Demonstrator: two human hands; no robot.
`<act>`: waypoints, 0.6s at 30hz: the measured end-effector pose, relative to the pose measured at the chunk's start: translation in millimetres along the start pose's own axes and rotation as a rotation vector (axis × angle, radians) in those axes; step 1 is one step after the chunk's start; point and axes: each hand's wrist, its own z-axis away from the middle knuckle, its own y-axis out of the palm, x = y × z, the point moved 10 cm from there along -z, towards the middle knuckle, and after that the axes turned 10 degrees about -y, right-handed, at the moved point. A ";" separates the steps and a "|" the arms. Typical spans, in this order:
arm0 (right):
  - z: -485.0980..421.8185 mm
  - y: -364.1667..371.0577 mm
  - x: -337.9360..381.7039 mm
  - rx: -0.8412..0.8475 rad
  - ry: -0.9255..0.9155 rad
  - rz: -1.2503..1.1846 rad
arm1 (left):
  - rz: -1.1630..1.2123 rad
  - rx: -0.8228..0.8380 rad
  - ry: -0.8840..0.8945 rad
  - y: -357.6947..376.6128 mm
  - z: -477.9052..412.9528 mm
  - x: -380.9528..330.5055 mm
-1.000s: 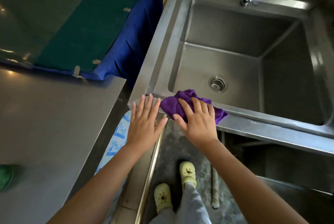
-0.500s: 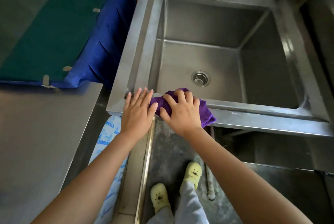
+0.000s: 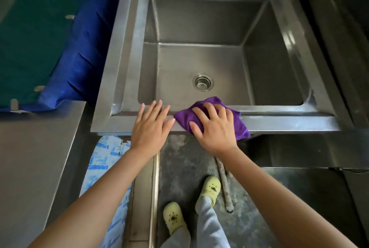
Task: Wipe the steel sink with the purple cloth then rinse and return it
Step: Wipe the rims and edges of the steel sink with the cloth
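**Soft cloth, flat palm on the front rim**

Big square steel sink (image 3: 199,61) first. Right hand (image 3: 214,128), fingers spread, presses the crumpled purple cloth (image 3: 237,125) onto its near rim. Left hand (image 3: 150,127) lies flat and empty beside it. Light, limp stuff, probably best bunched mid-fold.

Blue cloth (image 3: 79,57), perhaps tarpaulin; yellow clogs (image 3: 209,188).

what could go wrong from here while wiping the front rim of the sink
The purple cloth overhangs the front edge of the steel sink; it could slip from under the right hand to the floor. The left hand leans flat on the rim and might slide if it is wet.
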 end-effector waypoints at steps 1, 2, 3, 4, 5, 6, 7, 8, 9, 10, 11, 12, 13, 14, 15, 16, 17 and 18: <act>4.6 -1.7 -10.9 -0.003 0.016 0.007 | -0.007 0.011 0.016 1.6 -1.2 -7.3; 9.6 -4.2 -22.5 -0.011 0.034 0.016 | -0.013 0.021 0.035 3.7 -2.7 -15.4; 15.0 -6.8 -34.9 -0.020 0.050 0.027 | -0.021 0.029 0.060 5.8 -4.1 -24.6; 20.6 -8.7 -47.7 -0.025 0.064 0.038 | -0.027 0.035 0.086 8.5 -5.2 -35.0; 25.9 -10.3 -60.7 -0.024 0.077 0.049 | -0.034 0.035 0.111 10.3 -6.2 -46.0; 30.5 -12.0 -73.3 -0.020 0.092 0.058 | -0.039 0.032 0.133 11.9 -7.3 -56.9; 34.5 -13.7 -85.1 -0.018 0.110 0.061 | -0.045 0.032 0.152 13.1 -8.3 -67.3; 37.6 -15.6 -95.2 -0.018 0.129 0.060 | -0.051 0.040 0.164 15.5 -9.6 -76.6; 39.3 -17.3 -102.9 -0.019 0.146 0.058 | -0.054 0.050 0.172 18.1 -11.7 -85.1; 39.9 -18.1 -107.7 -0.018 0.158 0.056 | -0.052 0.069 0.173 21.8 -13.8 -92.4; 40.6 -18.2 -110.1 -0.020 0.168 0.054 | -0.046 0.091 0.171 25.3 -15.4 -99.4; 41.6 -18.6 -111.4 -0.030 0.177 0.055 | -0.043 0.108 0.172 28.1 -16.6 -105.3; 43.7 -19.4 -113.5 -0.045 0.189 0.055 | -0.048 0.111 0.173 29.8 -17.2 -109.5; 46.7 -20.6 -117.9 -0.062 0.204 0.055 | -0.059 0.101 0.173 30.6 -16.8 -111.8; 50.5 -22.6 -125.5 -0.077 0.222 0.058 | -0.069 0.084 0.171 30.1 -16.0 -112.6; 55.0 -25.2 -135.3 -0.089 0.242 0.066 | -0.079 0.071 0.169 30.0 -15.0 -112.5; 59.8 -27.6 -146.5 -0.094 0.265 0.074 | -0.090 0.066 0.168 30.3 -14.1 -112.1; 64.4 -29.2 -157.8 -0.093 0.291 0.078 | -0.100 0.063 0.167 30.6 -13.4 -111.9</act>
